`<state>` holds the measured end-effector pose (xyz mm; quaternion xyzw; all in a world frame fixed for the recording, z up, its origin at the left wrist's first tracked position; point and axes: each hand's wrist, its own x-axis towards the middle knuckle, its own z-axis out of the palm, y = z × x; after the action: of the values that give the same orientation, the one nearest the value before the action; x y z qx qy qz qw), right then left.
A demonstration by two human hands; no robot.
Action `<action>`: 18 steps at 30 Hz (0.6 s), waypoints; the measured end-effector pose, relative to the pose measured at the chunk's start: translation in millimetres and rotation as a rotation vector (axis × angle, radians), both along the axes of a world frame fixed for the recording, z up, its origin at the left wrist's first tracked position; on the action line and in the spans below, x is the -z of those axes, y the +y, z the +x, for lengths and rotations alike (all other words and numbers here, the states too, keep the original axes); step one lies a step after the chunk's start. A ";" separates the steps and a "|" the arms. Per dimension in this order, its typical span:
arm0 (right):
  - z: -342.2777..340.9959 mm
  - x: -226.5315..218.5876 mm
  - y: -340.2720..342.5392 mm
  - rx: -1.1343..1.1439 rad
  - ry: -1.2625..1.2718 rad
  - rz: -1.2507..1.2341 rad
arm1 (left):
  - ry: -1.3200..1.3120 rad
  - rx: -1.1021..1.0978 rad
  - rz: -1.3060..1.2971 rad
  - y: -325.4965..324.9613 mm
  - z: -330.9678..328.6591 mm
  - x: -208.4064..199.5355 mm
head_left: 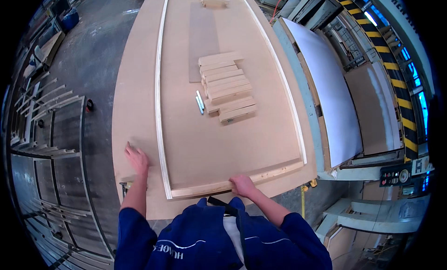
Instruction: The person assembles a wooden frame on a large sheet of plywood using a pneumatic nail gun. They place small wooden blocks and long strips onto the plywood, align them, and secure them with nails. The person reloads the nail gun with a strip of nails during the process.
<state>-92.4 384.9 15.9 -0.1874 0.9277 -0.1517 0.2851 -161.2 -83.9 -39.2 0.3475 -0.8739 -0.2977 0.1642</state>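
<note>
A large brown fibreboard panel lies in front of me. On it, long pale wooden strips, a left one and a right one, run away from me. A wooden rail crosses between their near ends. My right hand is closed over this rail near its middle, fingers curled on it. My left hand rests on the panel outside the left strip, fingers apart and holding nothing. Between the strips lies a group of short wooden blocks, beside a few thin silvery strips.
A metal rack with slats stands on the floor to the left. On the right are a white panel, a black-and-yellow striped machine beam and a control box. More short blocks lie at the panel's far end.
</note>
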 end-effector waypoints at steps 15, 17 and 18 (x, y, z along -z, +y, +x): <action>-352.6 -33.4 -33.1 0.271 0.557 -0.373 | -0.379 -0.137 -0.397 23.5 -40.2 5.7; -408.7 -29.7 -58.2 0.344 0.595 -0.297 | -0.390 -0.141 -0.381 22.4 -44.0 7.0; -427.8 -34.6 -74.6 0.385 0.554 -0.219 | -0.391 -0.147 -0.374 21.3 -43.7 8.0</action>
<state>-520.1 310.3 50.5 -0.0726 0.9664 -0.2445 -0.0327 -204.9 -62.5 -47.2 0.4245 -0.9011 -0.0458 0.0751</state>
